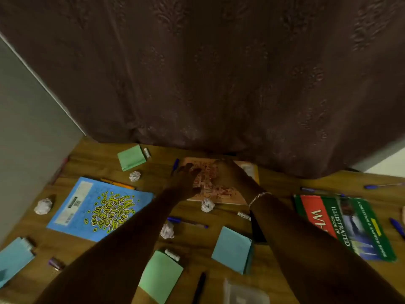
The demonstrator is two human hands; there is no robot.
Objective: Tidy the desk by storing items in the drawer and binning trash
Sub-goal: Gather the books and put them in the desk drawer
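Head view: left hand spread flat, right hand too blurred to judge, both on the patterned book at the far edge of the table, so grip both sides before lifting

tan book cover blurred, green book title behind forearm, blue pad cut at left edge

A home study corner: a wooden desk sits against a grey wall, with a heavy brown patterned curtain hanging behind it. A blue book, sticky-note pads, pens and crumpled paper balls litter the desktop.
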